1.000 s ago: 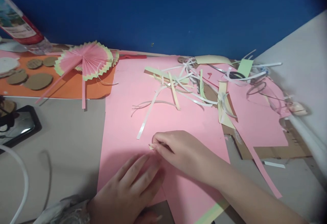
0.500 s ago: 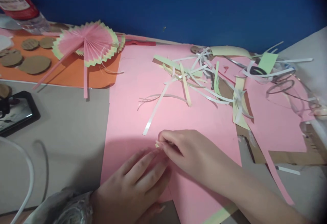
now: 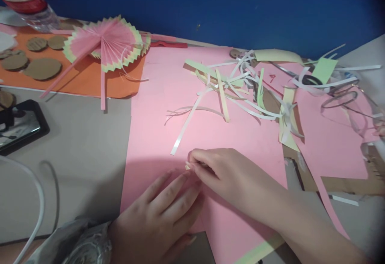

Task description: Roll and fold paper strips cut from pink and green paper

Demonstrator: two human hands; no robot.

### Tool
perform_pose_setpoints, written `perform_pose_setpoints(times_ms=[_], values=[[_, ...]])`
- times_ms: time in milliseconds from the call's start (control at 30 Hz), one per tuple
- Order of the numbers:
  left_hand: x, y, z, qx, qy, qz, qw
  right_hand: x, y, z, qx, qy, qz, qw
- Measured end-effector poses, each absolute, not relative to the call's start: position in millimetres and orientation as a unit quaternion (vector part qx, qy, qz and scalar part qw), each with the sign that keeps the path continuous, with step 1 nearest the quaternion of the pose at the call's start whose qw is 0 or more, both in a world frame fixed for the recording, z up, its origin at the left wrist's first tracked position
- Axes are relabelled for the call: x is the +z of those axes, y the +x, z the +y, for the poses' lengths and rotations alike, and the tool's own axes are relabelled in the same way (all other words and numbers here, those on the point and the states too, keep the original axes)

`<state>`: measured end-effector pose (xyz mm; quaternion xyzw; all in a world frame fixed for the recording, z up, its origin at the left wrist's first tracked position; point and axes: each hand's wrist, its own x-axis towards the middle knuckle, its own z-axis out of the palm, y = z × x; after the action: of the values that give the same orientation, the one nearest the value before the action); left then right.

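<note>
My left hand (image 3: pixel 164 208) lies palm down with its fingers extended over the pink paper (image 3: pixel 156 135). Its fingertips reach close to my right hand (image 3: pixel 221 173), whose thumb and index finger are pinched together. A tiny pale yellow tip (image 3: pixel 188 167) shows at that pinch, seemingly a bit of paper; the rest is hidden behind the fingers. Under the right forearm, another pink sheet with a yellow-green edge (image 3: pixel 260 250) extends toward me. Just beyond the hands, a narrow white paper strip (image 3: pixel 186 129) lies on the pink paper.
Tangled paper strips (image 3: pixel 240 81) lie at the back right, near cardboard (image 3: pixel 345 185). A pleated pink paper fan (image 3: pixel 116 47) and cardboard discs (image 3: pixel 43 68) rest on orange paper (image 3: pixel 120 90). A phone (image 3: pixel 25 125), a white cable (image 3: pixel 39 204) and a bottle (image 3: pixel 39 17) are at left. A blue panel (image 3: pixel 210 11) stands behind.
The view has shifted slightly, so the scene sits a little higher and more to the right. Both hands keep nearly the same pose, the right still pinching.
</note>
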<state>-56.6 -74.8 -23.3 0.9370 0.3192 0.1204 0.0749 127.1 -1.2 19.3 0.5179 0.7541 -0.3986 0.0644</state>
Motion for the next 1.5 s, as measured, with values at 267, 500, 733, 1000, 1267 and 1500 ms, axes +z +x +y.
perform_pose_setpoints(times_ms=[267,500,733,1000,1267,1500], values=[[-21.3,-55.3,-73.8,0.114,0.934,0.327,0.084,19.2,126.8,-0.3,-0.392,0.519,0.756,0.073],[-19.4,-57.1,-71.6,0.102,0.937,0.323,0.085,21.8,125.7,0.1,-0.385,0.519,0.758,0.083],[-21.1,-56.9,-74.5,0.116,0.932,0.336,0.07,20.5,125.4,-0.5,-0.387,0.518,0.76,0.067],[-21.9,-58.2,-72.4,0.112,0.937,0.322,0.081,22.6,123.3,1.3,-0.384,0.522,0.758,0.076],[-21.2,-59.0,-73.5,0.116,0.934,0.324,0.097,23.5,125.0,2.7,-0.387,0.517,0.759,0.082],[-20.9,-57.6,-73.5,0.12,0.933,0.331,0.079,22.0,124.1,1.4,-0.388,0.522,0.756,0.076]])
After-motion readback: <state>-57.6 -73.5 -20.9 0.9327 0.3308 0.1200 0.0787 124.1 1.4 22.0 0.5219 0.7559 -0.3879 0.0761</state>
